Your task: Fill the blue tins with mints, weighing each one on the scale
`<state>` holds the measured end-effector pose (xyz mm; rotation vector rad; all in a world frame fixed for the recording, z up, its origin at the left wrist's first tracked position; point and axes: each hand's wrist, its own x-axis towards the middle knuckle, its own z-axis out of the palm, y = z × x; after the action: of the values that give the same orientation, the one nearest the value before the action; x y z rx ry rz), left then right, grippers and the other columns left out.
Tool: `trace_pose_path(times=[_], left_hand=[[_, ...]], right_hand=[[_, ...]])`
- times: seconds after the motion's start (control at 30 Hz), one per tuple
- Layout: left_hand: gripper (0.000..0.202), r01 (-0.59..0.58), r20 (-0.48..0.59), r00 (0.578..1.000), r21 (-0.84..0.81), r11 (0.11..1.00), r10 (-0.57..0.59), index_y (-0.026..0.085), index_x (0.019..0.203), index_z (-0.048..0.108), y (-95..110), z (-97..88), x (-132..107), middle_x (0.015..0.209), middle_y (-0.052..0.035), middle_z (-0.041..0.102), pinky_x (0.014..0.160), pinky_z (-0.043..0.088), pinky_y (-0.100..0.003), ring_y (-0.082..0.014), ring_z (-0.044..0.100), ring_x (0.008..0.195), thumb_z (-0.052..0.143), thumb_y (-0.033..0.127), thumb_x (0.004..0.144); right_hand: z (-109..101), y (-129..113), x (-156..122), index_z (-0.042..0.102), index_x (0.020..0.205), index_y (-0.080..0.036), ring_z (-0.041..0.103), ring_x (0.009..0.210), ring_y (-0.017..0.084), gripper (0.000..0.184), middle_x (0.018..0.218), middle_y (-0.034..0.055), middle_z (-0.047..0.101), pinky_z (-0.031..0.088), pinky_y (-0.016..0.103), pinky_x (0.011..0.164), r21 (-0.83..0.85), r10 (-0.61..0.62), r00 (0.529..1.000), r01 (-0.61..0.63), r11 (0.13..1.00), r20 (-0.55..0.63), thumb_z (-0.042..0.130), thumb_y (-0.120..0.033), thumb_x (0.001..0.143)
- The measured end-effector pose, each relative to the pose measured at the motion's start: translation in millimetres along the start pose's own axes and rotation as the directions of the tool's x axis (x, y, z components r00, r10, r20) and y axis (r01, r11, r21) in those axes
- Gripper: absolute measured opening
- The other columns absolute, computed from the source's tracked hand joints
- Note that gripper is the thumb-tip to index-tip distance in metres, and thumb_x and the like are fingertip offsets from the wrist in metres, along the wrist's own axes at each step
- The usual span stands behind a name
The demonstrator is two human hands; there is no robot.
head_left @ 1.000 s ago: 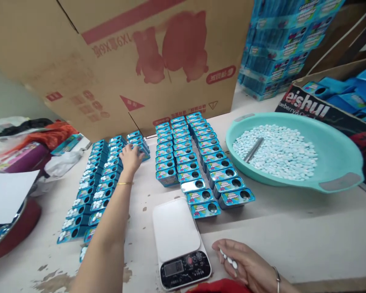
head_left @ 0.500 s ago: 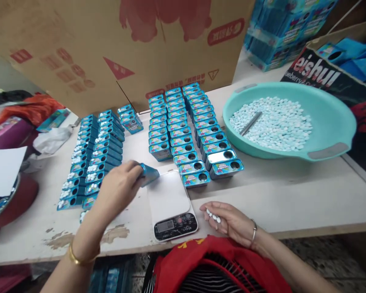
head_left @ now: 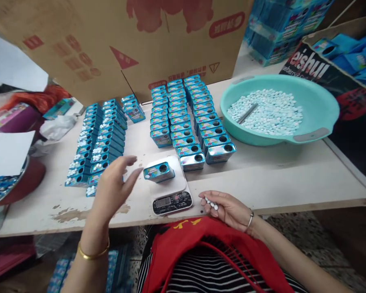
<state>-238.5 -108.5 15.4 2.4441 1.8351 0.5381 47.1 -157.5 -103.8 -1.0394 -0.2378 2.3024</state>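
Observation:
A blue tin (head_left: 158,172) with a round dark hole in its top stands on the white plate of a digital kitchen scale (head_left: 172,203). A white candy lies on the tin's left end. My left hand (head_left: 117,185) is just left of the tin, thumb and fingers apart, with nothing in it. My right hand (head_left: 224,206), palm up with curled fingers, holds several small white candies (head_left: 212,203) to the right of the scale. Rows of similar tins (head_left: 183,126) stand behind the scale. More tins (head_left: 102,146) at the left have white candies on their tops.
A turquoise basin (head_left: 317,99) of white candies, with a grey metal tool (head_left: 248,114) in it, sits at the right. A big cardboard box (head_left: 94,44) rises behind the tins. At the left is a red bowl (head_left: 33,179) under white paper; a box of blue tins (head_left: 311,69) is far right.
My left hand has let go of the blue tin, which now stands on the scale, and its fingers have spread. The right hand still holds the candies. The view has shifted slightly.

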Motion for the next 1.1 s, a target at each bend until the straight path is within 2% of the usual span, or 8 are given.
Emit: trace_pose_path(times=[0.17, 0.3, 0.43, 0.6, 0.8, 0.93, 1.03, 1.1], left_hand=[[0.024, 0.198, -0.122, 0.971, -0.054, 0.979, -0.204, 0.019, 0.100, 0.059, -17.7, -9.3, -38.7, 0.088, -0.0014, 0.065, 0.073, 0.048, -0.025, -0.0121, 0.059, 0.076, 0.055, 0.037, 0.085], [0.024, 0.223, -0.098, 0.968, -0.089, 0.971, -0.231, 0.018, 0.101, 0.059, -25.0, 1.1, -61.6, 0.086, -0.0012, 0.065, 0.070, 0.048, -0.023, -0.0111, 0.057, 0.072, 0.055, 0.036, 0.085], [0.024, 0.229, -0.084, 0.967, -0.125, 0.965, -0.241, 0.018, 0.104, 0.059, -29.3, 11.8, -70.6, 0.087, -0.0017, 0.066, 0.070, 0.047, -0.024, -0.0117, 0.058, 0.074, 0.054, 0.034, 0.086], [0.020, 0.118, -0.105, 0.985, -0.172, 0.978, -0.138, 0.018, 0.103, 0.060, -24.7, 20.8, -68.3, 0.087, -0.0028, 0.064, 0.071, 0.047, -0.026, -0.0124, 0.058, 0.077, 0.052, 0.029, 0.088], [0.016, -0.029, -0.152, 0.988, -0.242, 0.970, -0.008, 0.018, 0.101, 0.060, -10.0, 33.9, -51.4, 0.088, -0.0038, 0.059, 0.075, 0.045, -0.028, -0.0130, 0.055, 0.079, 0.054, 0.024, 0.087], [0.018, -0.040, -0.077, 0.997, -0.242, 0.969, 0.022, 0.020, 0.101, 0.060, -13.2, 39.0, -33.7, 0.088, -0.0029, 0.057, 0.075, 0.043, -0.029, -0.0139, 0.054, 0.081, 0.055, 0.030, 0.087], [0.015, -0.049, 0.039, 0.997, -0.249, 0.967, 0.060, 0.020, 0.091, 0.060, -16.9, 38.3, -22.8, 0.088, -0.0025, 0.058, 0.076, 0.041, -0.030, -0.0147, 0.054, 0.085, 0.053, 0.033, 0.088], [0.016, -0.039, 0.063, 0.996, -0.279, 0.959, 0.059, 0.019, 0.085, 0.058, -12.7, 35.1, -18.8, 0.085, -0.0020, 0.059, 0.076, 0.040, -0.030, -0.0142, 0.054, 0.083, 0.052, 0.034, 0.089]], right_hand=[[-4.0, 7.1, -5.5, 0.066, 0.087, -0.011, 0.056, 0.057, 0.005, 0.019, 0.071, 0.0025, 0.063, 0.040, 0.014, 0.047, -0.043, 0.029, 0.999, -0.030, 0.999, -0.021, 0.071, -0.020, 0.072], [-2.1, 9.8, -7.1, 0.066, 0.089, -0.013, 0.052, 0.054, 0.003, 0.019, 0.070, 0.0003, 0.063, 0.038, 0.013, 0.046, -0.120, 0.047, 0.998, -0.052, 0.991, -0.044, 0.072, -0.022, 0.072], [2.8, 10.5, -7.1, 0.066, 0.089, -0.013, 0.049, 0.052, 0.002, 0.023, 0.070, -0.0006, 0.063, 0.038, 0.014, 0.047, -0.209, 0.034, 0.999, -0.038, 0.977, -0.021, 0.073, -0.026, 0.072], [17.1, -1.3, -6.5, 0.065, 0.088, -0.012, 0.050, 0.052, 0.003, 0.029, 0.071, 0.0003, 0.063, 0.036, 0.016, 0.047, -0.306, -0.011, 1.000, 0.010, 0.952, -0.001, 0.076, -0.031, 0.068], [38.5, -19.5, 4.4, 0.064, 0.085, -0.012, 0.048, 0.050, 0.003, 0.029, 0.070, -0.0004, 0.060, 0.033, 0.017, 0.045, -0.349, -0.076, 0.993, 0.105, 0.931, 0.095, 0.075, -0.032, 0.068], [46.4, -15.2, 13.7, 0.063, 0.086, -0.011, 0.049, 0.050, 0.003, 0.028, 0.071, 0.0001, 0.060, 0.031, 0.017, 0.042, -0.355, -0.056, 0.988, 0.105, 0.929, 0.147, 0.073, -0.032, 0.070], [50.4, -8.1, 19.0, 0.063, 0.084, -0.011, 0.050, 0.050, 0.003, 0.028, 0.071, 0.0014, 0.061, 0.031, 0.016, 0.041, -0.347, -0.031, 0.985, 0.089, 0.933, 0.168, 0.073, -0.033, 0.071], [54.7, -4.6, 22.9, 0.063, 0.084, -0.010, 0.051, 0.050, 0.004, 0.027, 0.071, 0.0021, 0.061, 0.033, 0.015, 0.041, -0.304, -0.008, 0.985, 0.061, 0.951, 0.172, 0.072, -0.033, 0.073]])
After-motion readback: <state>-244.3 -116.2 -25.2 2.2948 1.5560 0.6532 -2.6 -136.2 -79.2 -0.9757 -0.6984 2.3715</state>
